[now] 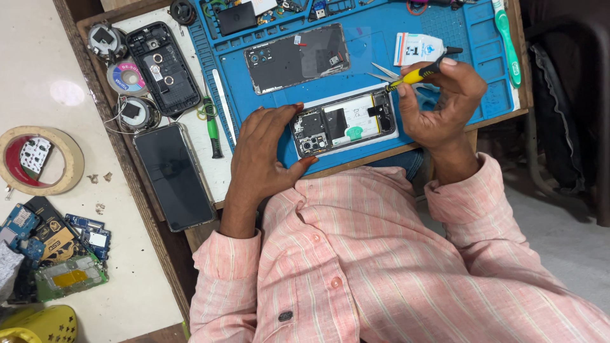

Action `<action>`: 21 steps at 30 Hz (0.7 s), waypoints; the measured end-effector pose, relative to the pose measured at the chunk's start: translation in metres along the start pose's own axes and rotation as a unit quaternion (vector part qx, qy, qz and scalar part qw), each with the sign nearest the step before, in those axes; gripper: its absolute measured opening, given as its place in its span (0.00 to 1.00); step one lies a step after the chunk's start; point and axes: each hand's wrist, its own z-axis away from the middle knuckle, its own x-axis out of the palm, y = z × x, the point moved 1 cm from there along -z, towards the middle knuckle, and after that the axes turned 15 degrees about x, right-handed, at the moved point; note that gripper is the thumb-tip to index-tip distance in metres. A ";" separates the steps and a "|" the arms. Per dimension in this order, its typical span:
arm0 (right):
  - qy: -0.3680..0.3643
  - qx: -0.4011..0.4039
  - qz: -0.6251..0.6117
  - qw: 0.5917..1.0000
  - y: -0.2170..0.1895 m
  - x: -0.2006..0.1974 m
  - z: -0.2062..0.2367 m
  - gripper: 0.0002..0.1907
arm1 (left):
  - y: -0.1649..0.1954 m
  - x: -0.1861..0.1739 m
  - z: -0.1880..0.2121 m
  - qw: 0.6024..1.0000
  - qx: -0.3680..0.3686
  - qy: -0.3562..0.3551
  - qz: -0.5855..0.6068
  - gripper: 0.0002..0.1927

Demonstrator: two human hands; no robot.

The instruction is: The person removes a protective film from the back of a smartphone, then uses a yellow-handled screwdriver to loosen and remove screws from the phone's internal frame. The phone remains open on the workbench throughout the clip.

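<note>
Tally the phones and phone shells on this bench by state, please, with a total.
Opened phone, internals showing, under the left hand and the yellow-handled screwdriver in the right hand: 1
Detached dark back cover on the blue mat: 1
Black inner frame: 1
Intact phone, dark screen up: 1
Total: 4

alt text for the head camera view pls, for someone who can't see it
Seen from above, a person's right hand holds a yellow-handled screwdriver over one end of an opened phone lying on a blue repair mat, while the left hand steadies the phone's other end. A removed back cover lies on the mat behind it.
</note>
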 end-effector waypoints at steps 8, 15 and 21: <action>-0.014 -0.029 0.054 0.998 -0.008 -0.006 -0.012 0.30 | -0.001 0.000 0.000 1.000 0.005 -0.002 -0.004 0.44; -0.070 -0.008 0.026 0.997 -0.014 -0.012 -0.027 0.27 | 0.000 0.000 0.000 1.000 0.007 -0.002 -0.008 0.44; -0.031 -0.068 0.090 0.993 -0.017 -0.013 -0.034 0.30 | 0.000 0.000 0.001 1.000 0.007 0.000 -0.008 0.43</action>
